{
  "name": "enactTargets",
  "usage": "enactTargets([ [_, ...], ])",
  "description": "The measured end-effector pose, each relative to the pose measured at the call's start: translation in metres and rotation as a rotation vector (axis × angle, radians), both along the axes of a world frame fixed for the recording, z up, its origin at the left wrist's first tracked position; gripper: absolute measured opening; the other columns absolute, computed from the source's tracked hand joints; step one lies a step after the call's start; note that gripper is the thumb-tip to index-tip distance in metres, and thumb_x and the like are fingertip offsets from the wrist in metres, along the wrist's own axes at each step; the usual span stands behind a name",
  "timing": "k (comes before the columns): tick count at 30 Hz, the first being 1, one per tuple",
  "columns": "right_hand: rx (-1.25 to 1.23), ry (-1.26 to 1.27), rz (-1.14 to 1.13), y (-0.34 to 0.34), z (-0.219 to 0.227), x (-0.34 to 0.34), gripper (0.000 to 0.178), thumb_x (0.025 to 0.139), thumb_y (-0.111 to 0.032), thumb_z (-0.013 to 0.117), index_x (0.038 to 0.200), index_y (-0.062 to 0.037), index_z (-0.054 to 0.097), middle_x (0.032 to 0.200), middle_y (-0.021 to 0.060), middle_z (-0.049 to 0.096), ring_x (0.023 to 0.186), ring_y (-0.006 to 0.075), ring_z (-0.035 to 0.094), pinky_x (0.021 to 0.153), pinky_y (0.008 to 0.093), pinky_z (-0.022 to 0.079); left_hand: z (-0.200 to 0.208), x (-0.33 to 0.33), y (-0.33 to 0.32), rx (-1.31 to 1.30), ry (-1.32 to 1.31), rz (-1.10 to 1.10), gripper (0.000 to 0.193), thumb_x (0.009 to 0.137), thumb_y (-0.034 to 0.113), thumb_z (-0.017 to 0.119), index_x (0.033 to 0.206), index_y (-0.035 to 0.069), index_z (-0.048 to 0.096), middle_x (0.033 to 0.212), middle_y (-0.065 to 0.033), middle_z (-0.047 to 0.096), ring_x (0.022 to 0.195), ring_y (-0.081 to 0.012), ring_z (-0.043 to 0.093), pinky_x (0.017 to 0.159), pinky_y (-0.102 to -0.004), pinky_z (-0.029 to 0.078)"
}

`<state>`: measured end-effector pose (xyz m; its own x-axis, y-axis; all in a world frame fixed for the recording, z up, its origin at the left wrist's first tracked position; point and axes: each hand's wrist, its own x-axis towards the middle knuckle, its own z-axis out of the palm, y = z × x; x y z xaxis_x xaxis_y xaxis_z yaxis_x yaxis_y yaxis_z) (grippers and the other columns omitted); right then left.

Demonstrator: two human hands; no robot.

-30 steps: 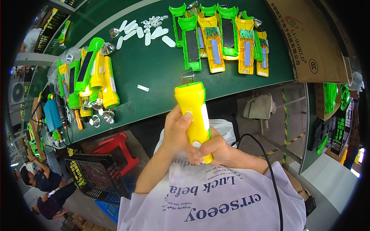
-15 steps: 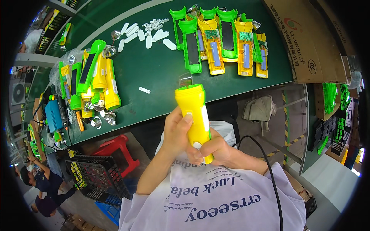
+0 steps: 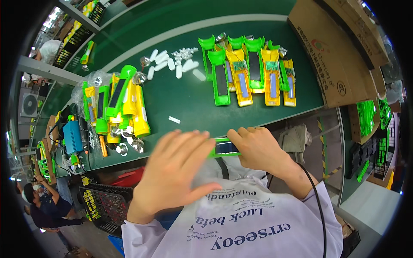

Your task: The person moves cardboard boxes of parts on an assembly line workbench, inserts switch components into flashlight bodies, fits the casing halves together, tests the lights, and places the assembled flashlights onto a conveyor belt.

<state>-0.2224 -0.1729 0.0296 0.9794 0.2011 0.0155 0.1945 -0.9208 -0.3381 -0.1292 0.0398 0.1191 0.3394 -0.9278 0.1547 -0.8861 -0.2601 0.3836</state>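
My right hand (image 3: 262,148) is wrapped round one end of a green flashlight (image 3: 226,148), which lies sideways in front of my shirt with its dark panel upward. My left hand (image 3: 172,170) is over the other end, fingers stretched out, hiding that end. On the green table beyond are several opened flashlights: green shell halves (image 3: 220,79) with dark panels and yellow halves (image 3: 244,84) with circuit boards and blue batteries. A small white strip (image 3: 174,119) lies just past my left hand. Several yellow-green flashlights (image 3: 140,114) are piled to the left, their reflectors (image 3: 137,146) hanging loose.
Several white plastic pieces (image 3: 179,71) lie at the table's far middle. A cardboard box (image 3: 316,64) stands at the right end. A blue device (image 3: 72,136) and an orange-handled tool (image 3: 103,146) sit far left. Below are a black crate (image 3: 101,208) and a black cable (image 3: 310,189).
The flashlight has turned from upright, yellow side showing, to sideways with its green panel side up. My left hand has let go and flattened out; my right hand has shifted to the right end.
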Motion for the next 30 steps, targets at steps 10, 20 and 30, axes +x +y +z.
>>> enactTargets([
  [10,-0.015,-0.695,-0.096,-0.019,0.056,0.04,0.042,0.068,-0.003,0.067,0.11,-0.0064,0.059,0.106,0.0135,0.058,0.099,0.0274,0.057,0.091,0.0446,0.043,-0.044,0.052,-0.015,-0.078,0.3,0.2,0.051,0.074,0.02,0.076,0.117,0.001,0.054,0.106,-0.0199,0.062,0.095,-0.0382,0.062,0.083,-0.042,0.051],
  [20,0.513,-0.654,-0.078,-0.019,-0.073,0.014,0.023,0.06,0.006,0.064,0.078,-0.0065,0.058,0.072,0.006,0.064,0.058,0.0231,0.06,0.053,0.0322,0.049,-0.034,0.386,-0.028,-0.167,-0.013,1.017,0.058,0.076,0.041,0.068,0.106,-0.009,0.058,0.082,-0.0208,0.068,0.06,-0.0298,0.068,0.058,-0.0394,0.055],
  [30,0.257,-0.612,-0.188,-0.024,-0.092,0.026,0.014,0.068,-0.016,0.067,0.079,-0.0079,0.065,0.073,0.0073,0.059,0.053,0.0201,0.053,0.046,0.0318,0.041,-0.119,0.544,-0.031,0.171,0.116,1.368,0.052,0.073,0.036,0.068,0.105,-0.005,0.061,0.088,-0.0196,0.07,0.068,-0.0302,0.07,0.062,-0.0401,0.056],
])
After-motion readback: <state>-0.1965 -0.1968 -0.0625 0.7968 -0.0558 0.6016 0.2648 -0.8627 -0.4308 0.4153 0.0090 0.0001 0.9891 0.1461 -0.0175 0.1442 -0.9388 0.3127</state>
